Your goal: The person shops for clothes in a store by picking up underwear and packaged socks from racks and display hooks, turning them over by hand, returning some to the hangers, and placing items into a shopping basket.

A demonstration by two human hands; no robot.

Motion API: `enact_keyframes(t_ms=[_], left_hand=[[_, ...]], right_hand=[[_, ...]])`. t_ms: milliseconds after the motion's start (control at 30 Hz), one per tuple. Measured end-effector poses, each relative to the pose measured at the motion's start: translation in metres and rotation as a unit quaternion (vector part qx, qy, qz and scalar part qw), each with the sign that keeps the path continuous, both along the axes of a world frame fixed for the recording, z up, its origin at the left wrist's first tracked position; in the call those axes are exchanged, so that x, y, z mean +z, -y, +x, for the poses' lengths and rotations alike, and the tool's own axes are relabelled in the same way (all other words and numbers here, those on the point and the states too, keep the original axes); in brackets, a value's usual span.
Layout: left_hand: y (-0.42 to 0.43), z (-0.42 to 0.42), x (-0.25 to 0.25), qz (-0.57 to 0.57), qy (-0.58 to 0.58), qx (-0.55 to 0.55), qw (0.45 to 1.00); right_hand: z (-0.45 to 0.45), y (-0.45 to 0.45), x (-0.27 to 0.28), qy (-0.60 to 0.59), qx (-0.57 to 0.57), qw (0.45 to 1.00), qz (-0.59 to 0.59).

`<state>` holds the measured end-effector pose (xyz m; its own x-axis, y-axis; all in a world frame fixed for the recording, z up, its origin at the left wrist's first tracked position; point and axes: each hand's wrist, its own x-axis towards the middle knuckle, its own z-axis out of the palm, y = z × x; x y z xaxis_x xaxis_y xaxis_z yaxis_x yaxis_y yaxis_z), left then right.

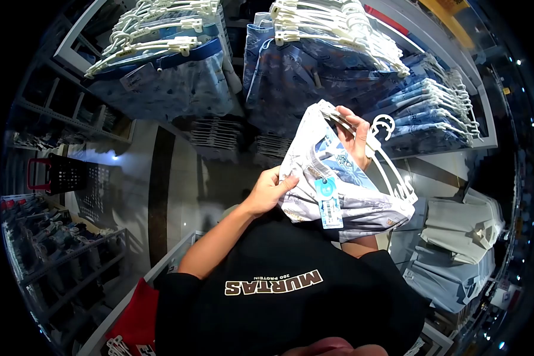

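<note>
A light patterned garment (362, 204) with a blue and white tag (328, 202) hangs bunched in front of the black shirt. On its left side my left hand (271, 191) pinches the fabric between thumb and fingers. My right hand (356, 139) is higher up, its fingers wrapped round the garment's upper edge beside white hangers (391, 166). Several white hanger parts stick out at the garment's right. The fabric hides part of my right hand and forearm.
Racks of blue patterned garments on white hangers (178, 89) (314, 77) stand ahead. A red and black basket (56, 175) is on the floor at the left. Pale folded garments (463, 228) hang at the right, and a red garment (137, 311) is at the lower left.
</note>
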<state>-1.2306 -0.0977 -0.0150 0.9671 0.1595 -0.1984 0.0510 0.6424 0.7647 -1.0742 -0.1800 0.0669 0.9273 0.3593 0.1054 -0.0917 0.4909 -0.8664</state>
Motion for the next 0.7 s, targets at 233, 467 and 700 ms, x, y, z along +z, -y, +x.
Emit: enact_keyframes(t_ms=[233,467,700], left_hand=[[-0.005,-0.005,0.005,0.058,0.025,-0.001,0.998],[-0.001,-0.004,0.0,-0.015,0.041,0.024,0.999],[0.0,-0.006,-0.004,-0.017,0.032,0.009,0.999]], right_hand=[[0.008,0.0,-0.014,0.011,0.005,1.0,0.019],[0.003,-0.001,-0.008,0.001,-0.001,1.0,-0.001],[-0.001,-0.002,-0.011,-0.021,-0.006,1.0,0.012]])
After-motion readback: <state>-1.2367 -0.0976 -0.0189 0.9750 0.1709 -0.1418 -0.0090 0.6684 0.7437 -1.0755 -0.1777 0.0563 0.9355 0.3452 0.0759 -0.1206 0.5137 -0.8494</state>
